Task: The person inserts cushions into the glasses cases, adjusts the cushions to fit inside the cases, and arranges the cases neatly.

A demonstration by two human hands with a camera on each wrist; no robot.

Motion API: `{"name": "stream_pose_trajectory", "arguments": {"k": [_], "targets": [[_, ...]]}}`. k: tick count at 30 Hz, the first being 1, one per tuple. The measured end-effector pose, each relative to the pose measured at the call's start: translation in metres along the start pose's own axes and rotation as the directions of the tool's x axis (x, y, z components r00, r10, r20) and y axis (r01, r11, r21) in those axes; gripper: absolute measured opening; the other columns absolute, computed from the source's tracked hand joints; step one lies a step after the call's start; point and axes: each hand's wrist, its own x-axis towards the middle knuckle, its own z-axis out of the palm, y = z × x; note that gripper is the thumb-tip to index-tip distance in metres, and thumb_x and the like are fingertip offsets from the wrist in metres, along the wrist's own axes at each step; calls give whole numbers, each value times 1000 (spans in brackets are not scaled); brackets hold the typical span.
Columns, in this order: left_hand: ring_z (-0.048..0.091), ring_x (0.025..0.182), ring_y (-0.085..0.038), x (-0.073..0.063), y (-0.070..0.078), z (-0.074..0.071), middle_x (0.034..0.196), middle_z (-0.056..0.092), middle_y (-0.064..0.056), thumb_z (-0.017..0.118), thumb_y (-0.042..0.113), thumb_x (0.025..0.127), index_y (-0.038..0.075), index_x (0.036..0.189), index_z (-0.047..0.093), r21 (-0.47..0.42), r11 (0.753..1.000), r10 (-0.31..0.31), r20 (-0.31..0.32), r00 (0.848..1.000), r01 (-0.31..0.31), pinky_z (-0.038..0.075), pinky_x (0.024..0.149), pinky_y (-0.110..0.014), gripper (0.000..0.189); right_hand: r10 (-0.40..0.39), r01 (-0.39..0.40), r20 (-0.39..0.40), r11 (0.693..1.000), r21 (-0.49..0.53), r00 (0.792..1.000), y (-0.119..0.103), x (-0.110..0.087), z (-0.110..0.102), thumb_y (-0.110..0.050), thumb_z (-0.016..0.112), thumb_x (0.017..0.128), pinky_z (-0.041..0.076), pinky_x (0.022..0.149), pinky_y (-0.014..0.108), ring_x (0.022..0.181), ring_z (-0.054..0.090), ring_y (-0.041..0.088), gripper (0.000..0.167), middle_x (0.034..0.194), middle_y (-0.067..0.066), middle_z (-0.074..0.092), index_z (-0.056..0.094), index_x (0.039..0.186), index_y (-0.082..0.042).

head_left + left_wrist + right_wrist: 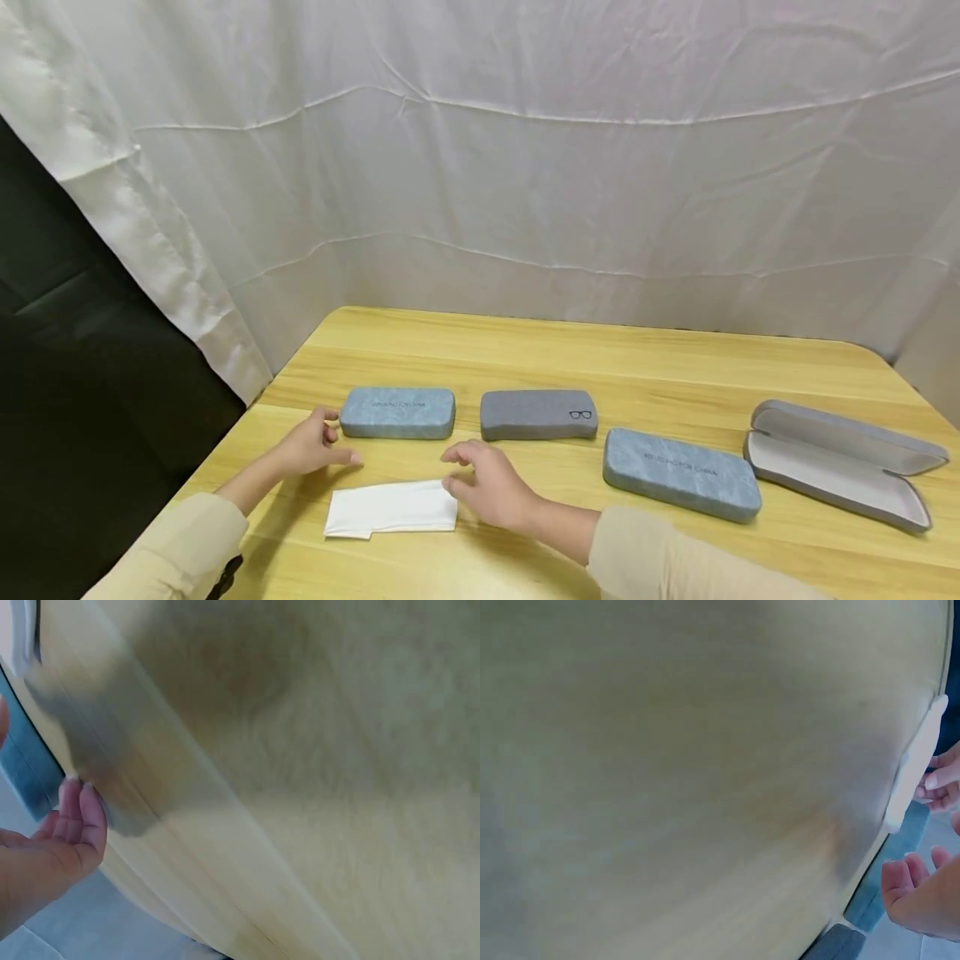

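A folded white cloth point(392, 508) lies flat near the front of the table. My right hand point(491, 487) is at its far right corner, thumb and fingers apart with nothing between them; whether the thumb touches the cloth I cannot tell. Left of the cloth, my left hand point(311, 446) holds nothing, its fingers loosely bent beside the left end of a closed blue glasses case point(397, 413). In the right wrist view the cloth point(915, 765) shows between the table and both hands. The left wrist view catches the left hand point(56, 847) in front of a blue case point(28, 761).
A closed grey glasses case point(536, 415) with a small glasses print stands right of the blue one. Farther right is another closed blue case point(681, 475), then a grey case point(832, 479) with its lid up. A white curtain point(525, 167) hangs behind the wooden table point(600, 337).
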Motion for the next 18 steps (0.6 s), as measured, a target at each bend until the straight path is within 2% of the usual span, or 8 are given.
{"name": "stream_pose_trajectory", "arguments": {"k": [5, 9, 11, 14, 18], "targets": [[47, 86, -21, -12, 7, 6, 95, 48, -14, 77, 25, 76, -15, 124, 35, -18, 999, -47, -39, 998, 46, 42, 73, -33, 75, 30, -30, -1, 1000, -8, 1000, 3, -5, 5, -9, 63, 85, 49, 84, 32, 99, 57, 26, 27, 109, 12, 62, 61, 109, 1], [52, 89, -22, -19, 7, 9, 98, 54, -16, 75, 26, 77, -13, 116, 46, -33, 999, -19, -54, 998, 18, 46, 75, -33, 62, 47, -47, 13, 999, 13, 999, 6, -7, 8, -7, 64, 84, 49, 84, 30, 97, 57, 24, 28, 108, 13, 62, 60, 110, 3], [53, 87, -20, -22, 6, 10, 97, 56, -15, 74, 24, 78, -11, 109, 52, -56, 998, 8, -33, 999, -10, 47, 73, -30, 52, 55, -56, 27, 998, 20, 998, 8, -6, 9, -7, 64, 84, 49, 83, 30, 97, 56, 23, 29, 107, 12, 61, 60, 111, 4], [52, 83, -16, -25, 6, 12, 94, 59, -12, 73, 20, 79, -9, 102, 57, -92, 994, 68, 31, 997, -65, 46, 69, -24, 41, 70, -70, 44, 998, 3, 997, 8, -4, 10, -7, 65, 83, 48, 81, 27, 93, 54, 19, 31, 103, 9, 60, 60, 112, 4], [51, 81, -16, -28, 7, 13, 93, 59, -12, 73, 14, 78, -11, 101, 57, -130, 984, 134, 119, 984, -119, 45, 66, -20, 37, 63, -61, 53, 998, -31, 997, 7, 0, 10, -6, 68, 81, 45, 72, 23, 81, 49, 13, 32, 92, 6, 57, 60, 110, 6]]}}
